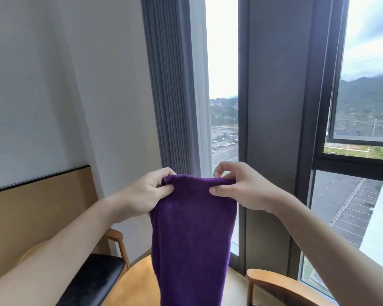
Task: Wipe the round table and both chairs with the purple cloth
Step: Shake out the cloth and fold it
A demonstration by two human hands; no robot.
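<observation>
Two bare forearms enter from the lower corners of the frame and meet at centre. Left hand (149,193) pinches the upper left corner of the cloth (192,235), thumb in front, fingers curled behind the fold. Right hand (241,186) pinches the upper right corner between thumb and fingers, the index finger arched above the edge. The cloth is purple, held up in the air, its top edge stretched between the two hands and the rest hanging straight down out of the bottom of the frame.

Below and behind the cloth, bottom centre: the worktop (139,281), round, light wood; only part of its left side and a sliver to the right of the cloth show. The cloth hangs in front of it; whether it touches cannot be told.

Lower left: a chair (97,274) with a black padded seat and wooden frame, close beside the worktop. Lower right: a curved wooden arm of a second chair (281,283), near the worktop edge.

Farther back, left: a tan wall panel (38,206) with a dark top strip, white wall (64,85) above it. Centre: grey pleated curtain (170,96) drawn to the side. Right: tall windows with dark frames (274,107). Outside, a car park, low buildings, green hills under cloud.
</observation>
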